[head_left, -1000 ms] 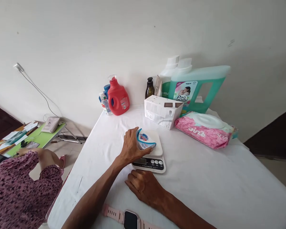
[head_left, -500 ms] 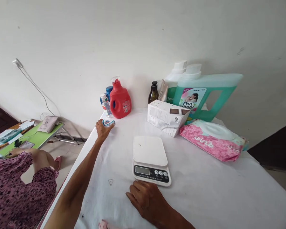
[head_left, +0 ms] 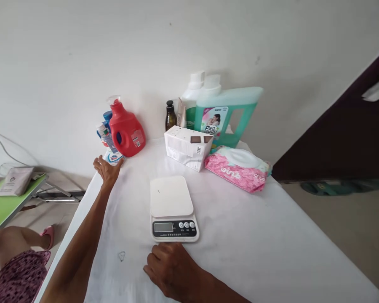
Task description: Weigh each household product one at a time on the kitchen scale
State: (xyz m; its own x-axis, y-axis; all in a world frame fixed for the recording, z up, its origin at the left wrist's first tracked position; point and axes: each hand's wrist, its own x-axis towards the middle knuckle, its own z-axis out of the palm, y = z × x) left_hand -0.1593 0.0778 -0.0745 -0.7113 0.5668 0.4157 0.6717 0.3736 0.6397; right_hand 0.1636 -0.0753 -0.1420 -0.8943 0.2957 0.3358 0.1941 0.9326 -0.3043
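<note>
white kitchen scale (head_left: 171, 201) sitting mid-bench; left hand (head_left: 105, 169), far left of it, is grasping a soap packet (head_left: 115, 158); right hand (head_left: 169, 269), just before it, is resting loosely curled, holding nothing.

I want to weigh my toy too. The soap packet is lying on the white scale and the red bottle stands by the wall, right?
Not quite. The head view shows the scale bare; the soap packet lies at the left hand, beside the red bottle by the wall.
</note>
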